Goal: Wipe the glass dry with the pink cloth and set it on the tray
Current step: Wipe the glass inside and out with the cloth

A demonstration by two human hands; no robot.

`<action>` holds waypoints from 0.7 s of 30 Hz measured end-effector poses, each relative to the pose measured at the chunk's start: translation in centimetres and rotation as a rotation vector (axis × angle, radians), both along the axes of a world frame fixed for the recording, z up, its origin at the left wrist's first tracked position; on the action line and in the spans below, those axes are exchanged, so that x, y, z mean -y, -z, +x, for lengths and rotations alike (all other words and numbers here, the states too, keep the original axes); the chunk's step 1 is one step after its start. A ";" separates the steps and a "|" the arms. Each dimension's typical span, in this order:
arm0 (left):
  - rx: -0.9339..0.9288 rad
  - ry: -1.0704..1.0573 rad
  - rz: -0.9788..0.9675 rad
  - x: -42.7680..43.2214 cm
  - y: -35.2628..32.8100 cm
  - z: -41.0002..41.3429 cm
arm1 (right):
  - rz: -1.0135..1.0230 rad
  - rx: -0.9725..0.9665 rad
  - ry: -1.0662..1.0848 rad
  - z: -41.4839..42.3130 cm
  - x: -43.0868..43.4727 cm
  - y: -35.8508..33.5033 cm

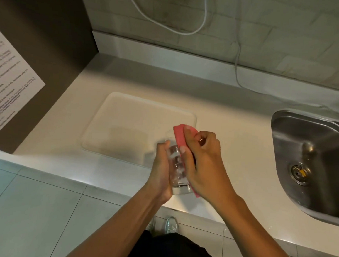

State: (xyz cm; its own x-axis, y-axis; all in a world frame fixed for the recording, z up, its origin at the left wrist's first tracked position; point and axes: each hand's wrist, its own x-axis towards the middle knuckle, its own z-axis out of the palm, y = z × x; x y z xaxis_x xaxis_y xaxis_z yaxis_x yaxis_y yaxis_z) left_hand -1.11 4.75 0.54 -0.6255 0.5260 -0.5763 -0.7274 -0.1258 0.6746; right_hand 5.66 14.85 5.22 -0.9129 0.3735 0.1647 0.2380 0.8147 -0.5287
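A clear drinking glass (175, 163) is held above the counter's front edge, its mouth pointing away from me. My left hand (161, 172) grips its left side. My right hand (202, 164) presses the pink cloth (181, 135) against the glass's right side, with cloth showing above the fingers and below the palm. The white tray (126, 123) lies flat on the counter just beyond and left of the glass, with nothing on it.
A steel sink (313, 162) is set in the counter at the right. A dark cabinet side with a printed paper notice (10, 84) stands at the left. A white cable (237, 59) hangs down the tiled wall onto the counter. Tiled floor lies below.
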 end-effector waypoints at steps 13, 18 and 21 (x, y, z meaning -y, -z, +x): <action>0.014 0.006 0.076 0.5 0.0 -0.6 | 0.005 -0.033 -0.107 1.3 0.4 0.0; 0.019 0.024 0.056 0.8 0.2 0.0 | -0.197 0.007 -0.013 2.0 -0.4 0.4; 0.025 0.015 0.070 0.9 -0.2 0.4 | -0.259 -0.013 0.022 1.6 -0.8 0.1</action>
State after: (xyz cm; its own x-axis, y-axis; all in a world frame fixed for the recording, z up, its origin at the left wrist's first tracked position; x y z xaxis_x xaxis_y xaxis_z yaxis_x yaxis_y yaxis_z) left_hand -0.67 3.86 0.76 -0.6033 0.5745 -0.5532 -0.7459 -0.1611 0.6462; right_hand 7.26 15.63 5.10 -0.9026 0.4245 0.0722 0.2462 0.6463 -0.7222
